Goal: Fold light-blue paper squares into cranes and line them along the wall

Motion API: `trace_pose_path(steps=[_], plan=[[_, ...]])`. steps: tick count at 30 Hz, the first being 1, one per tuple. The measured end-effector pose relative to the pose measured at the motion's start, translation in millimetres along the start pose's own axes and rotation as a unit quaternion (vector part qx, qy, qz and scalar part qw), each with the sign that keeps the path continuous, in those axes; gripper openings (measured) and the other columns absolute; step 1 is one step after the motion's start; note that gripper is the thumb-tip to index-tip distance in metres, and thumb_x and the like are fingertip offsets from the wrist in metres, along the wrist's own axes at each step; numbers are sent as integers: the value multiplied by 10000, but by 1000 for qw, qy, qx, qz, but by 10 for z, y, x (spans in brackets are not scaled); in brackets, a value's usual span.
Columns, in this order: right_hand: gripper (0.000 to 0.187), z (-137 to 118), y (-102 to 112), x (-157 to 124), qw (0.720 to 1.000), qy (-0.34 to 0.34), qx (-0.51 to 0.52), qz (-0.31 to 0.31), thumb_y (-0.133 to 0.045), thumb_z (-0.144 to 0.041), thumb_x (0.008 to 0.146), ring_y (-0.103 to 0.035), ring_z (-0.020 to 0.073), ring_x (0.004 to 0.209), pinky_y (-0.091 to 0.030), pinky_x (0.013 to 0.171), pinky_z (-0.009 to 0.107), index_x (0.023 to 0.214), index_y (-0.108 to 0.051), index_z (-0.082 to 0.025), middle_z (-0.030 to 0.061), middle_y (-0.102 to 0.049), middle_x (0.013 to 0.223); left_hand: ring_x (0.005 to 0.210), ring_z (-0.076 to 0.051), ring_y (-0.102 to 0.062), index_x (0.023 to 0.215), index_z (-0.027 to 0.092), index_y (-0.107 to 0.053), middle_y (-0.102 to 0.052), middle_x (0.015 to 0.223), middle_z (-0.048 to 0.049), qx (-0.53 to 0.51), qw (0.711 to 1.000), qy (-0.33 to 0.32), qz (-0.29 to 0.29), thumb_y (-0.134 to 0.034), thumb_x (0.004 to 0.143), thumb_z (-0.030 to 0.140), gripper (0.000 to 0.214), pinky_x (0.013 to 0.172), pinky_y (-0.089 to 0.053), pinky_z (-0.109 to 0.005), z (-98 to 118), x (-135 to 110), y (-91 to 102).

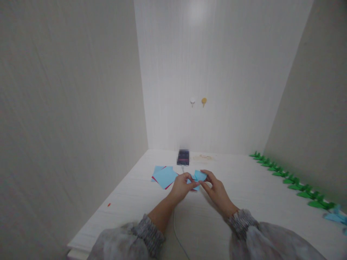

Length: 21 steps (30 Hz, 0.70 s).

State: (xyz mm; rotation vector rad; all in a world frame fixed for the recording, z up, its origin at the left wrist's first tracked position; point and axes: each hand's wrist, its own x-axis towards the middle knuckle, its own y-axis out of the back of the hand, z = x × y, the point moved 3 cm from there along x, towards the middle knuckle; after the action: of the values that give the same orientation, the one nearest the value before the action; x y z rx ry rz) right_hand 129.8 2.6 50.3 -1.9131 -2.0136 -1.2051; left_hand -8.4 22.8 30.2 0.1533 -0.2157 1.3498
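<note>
Item: blue folded paper (200, 176), just before the phone (183, 157). Left hand (182, 186) and right hand (215, 189) pinch opposite edges, probably steadying a crease. Spare sheets (164, 176): left of phone, within reach.

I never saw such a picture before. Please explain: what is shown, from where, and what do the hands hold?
There is no machine: these are a person's two bare hands, filmed by one camera worn on the head, looking forward and down. The left hand and the right hand together pinch a light blue folded paper piece over a white table. To its left lie light blue and red square paper sheets, a dark blurred device stands behind, and a row of green folded paper figures lines the right wall.
</note>
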Motion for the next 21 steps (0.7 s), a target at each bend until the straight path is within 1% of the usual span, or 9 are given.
trace_pose_path(steps=[3,5,9,11,13,15,17,19,21], plan=[[421,15,-1,0,999,-26,34,16,-490,-270,728,-567,154,702,-443,678,291,1113,-344,-180,13,-592,717,507,-77,-496,707,148,-435,-493,579,38,-9,1000,-19,9,-662,525,350,354,467,-451,-216,25,-10,9],[420,33,-1,1,998,-39,49,26,-515,-282,713,-564,150,673,-441,664,284,1091,-368,-171,3,-586,679,502,-84,-509,798,164,-399,-526,583,36,-28,1000,-10,5,-660,540,332,404,470,-437,-216,22,-16,8],[343,45,-7,7,996,-51,73,11,-525,-283,704,-572,157,727,-436,701,294,1021,-449,-175,32,-610,786,531,-95,-532,1011,177,-299,-579,654,6,-64,998,9,-20,-668,545,286,604,534,-436,-245,17,-24,-11],[298,27,-5,9,996,-48,78,4,-522,-270,705,-573,162,759,-431,722,297,985,-479,-177,37,-615,817,576,-102,-538,1063,173,-295,-582,701,-8,-68,997,15,-33,-685,521,268,674,570,-433,-249,22,-28,-21],[264,3,-2,7,996,-43,80,-1,-518,-264,709,-572,164,773,-427,732,295,958,-498,-177,36,-618,814,628,-113,-538,1019,152,-387,-579,750,-28,-59,997,18,-42,-692,504,281,612,594,-428,-247,36,-31,-25],[246,-14,-2,3,996,-41,81,-5,-513,-268,714,-573,164,767,-430,722,290,941,-508,-174,38,-621,808,647,-120,-532,895,129,-482,-574,762,-37,-44,998,28,-46,-693,490,310,491,600,-422,-243,56,-35,-25],[248,-19,-6,-1,995,-45,84,-11,-504,-277,720,-575,163,749,-439,693,283,943,-514,-169,42,-624,810,636,-122,-530,814,121,-514,-571,737,-33,-51,996,58,-52,-678,500,353,423,601,-418,-249,73,-41,-28],[253,-19,-8,-5,995,-49,82,-13,-498,-283,722,-575,164,737,-444,672,279,945,-523,-167,46,-627,813,634,-122,-531,796,116,-522,-567,711,-32,-84,990,97,-65,-625,551,413,399,616,-418,-265,87,-51,-43],[259,-15,-9,-8,996,-48,76,-15,-502,-283,717,-574,163,739,-443,677,278,946,-535,-168,45,-629,821,659,-123,-530,792,110,-527,-564,709,-35,-113,983,120,-78,-542,617,467,398,646,-415,-279,94,-57,-59]])
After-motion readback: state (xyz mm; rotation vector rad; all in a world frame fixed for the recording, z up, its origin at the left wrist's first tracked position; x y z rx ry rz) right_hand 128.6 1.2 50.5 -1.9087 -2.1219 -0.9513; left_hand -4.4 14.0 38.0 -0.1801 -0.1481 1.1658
